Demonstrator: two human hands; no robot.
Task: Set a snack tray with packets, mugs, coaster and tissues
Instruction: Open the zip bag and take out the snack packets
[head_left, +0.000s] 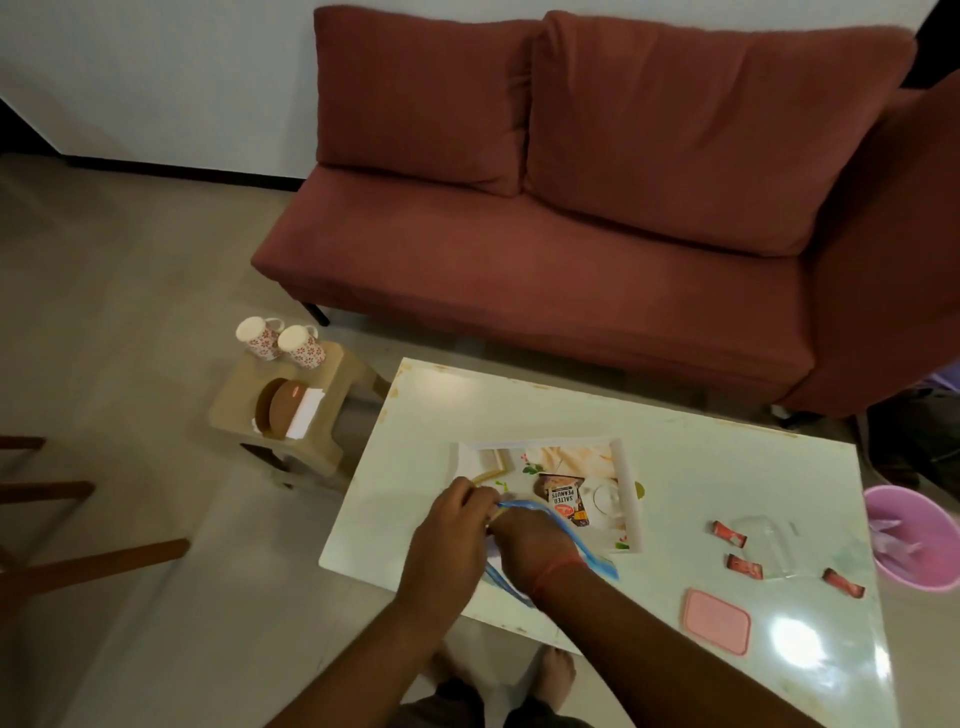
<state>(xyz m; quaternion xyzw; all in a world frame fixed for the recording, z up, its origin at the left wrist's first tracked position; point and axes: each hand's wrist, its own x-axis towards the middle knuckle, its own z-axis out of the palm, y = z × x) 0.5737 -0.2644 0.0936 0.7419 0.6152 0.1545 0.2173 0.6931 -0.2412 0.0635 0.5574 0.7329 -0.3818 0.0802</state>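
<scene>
A printed tray (626, 488) lies on the white table (675, 457). A salted peanuts packet (566, 501) rests in it. Over the tray's near left corner both hands hold a blue-edged packet (566, 535). My left hand (447, 540) pinches its left end, and my right hand (524, 540) grips it from the right. Two white mugs with red flowers (283, 339) stand on a beige stool (332, 447) to the left. A round brown coaster (283, 415) and white tissues (306, 418) lie on the stool too.
Three small red sachets (730, 535) lie right of the tray around a clear container (769, 545). A pink lid (717, 621) sits near the table's front edge. A pink bin (914, 535) stands at the right. A red sofa (571, 208) is behind the table.
</scene>
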